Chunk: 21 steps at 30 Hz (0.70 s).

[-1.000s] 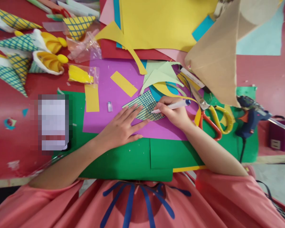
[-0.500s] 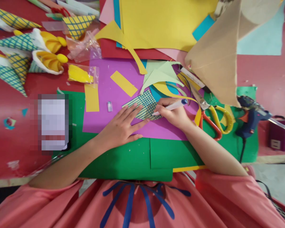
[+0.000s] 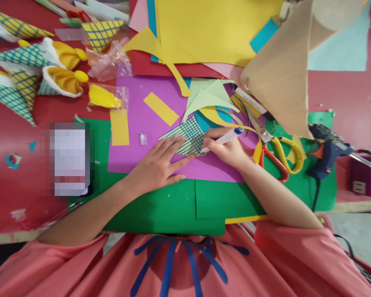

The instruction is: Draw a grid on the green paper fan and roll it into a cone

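Right fingers (image 3: 214,146): closed round my marker (image 3: 228,136)
Left fingers (image 3: 175,147): spread on my paper (image 3: 192,131)
Crosshatched: rightward part
Uncrossed yet: leftward stripes

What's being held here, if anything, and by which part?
The right hand grips a marker near its tip; the left hand lies flat on a lined sheet, gripping nothing.
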Each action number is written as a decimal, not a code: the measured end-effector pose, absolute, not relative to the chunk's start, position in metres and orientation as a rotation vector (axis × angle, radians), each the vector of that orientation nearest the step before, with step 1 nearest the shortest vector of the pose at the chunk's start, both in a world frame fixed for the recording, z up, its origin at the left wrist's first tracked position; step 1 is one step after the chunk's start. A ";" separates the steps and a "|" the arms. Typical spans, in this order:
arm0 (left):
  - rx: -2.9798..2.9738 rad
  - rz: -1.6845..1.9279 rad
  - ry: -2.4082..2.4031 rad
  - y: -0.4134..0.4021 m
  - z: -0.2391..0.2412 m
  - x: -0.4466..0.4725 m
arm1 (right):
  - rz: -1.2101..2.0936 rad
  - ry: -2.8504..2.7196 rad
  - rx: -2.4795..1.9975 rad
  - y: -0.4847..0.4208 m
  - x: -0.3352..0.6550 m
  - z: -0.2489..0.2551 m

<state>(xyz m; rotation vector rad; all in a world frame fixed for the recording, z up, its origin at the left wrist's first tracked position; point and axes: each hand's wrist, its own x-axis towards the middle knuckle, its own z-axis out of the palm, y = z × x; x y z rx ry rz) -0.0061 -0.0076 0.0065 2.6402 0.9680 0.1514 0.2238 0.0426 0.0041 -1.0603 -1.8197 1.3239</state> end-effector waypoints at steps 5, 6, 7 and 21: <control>2.657 0.141 0.968 -0.007 0.006 -0.006 | 1.307 -1.795 -1.104 0.042 0.223 0.006; 2.653 0.142 0.969 -0.007 0.006 -0.006 | 1.296 -1.794 -1.110 0.042 0.222 0.006; 2.650 0.144 0.968 -0.007 0.006 -0.006 | 1.294 -1.796 -1.107 0.042 0.222 0.005; 2.655 0.173 0.959 -0.007 0.005 -0.007 | 1.354 -1.855 -1.045 0.043 0.224 0.004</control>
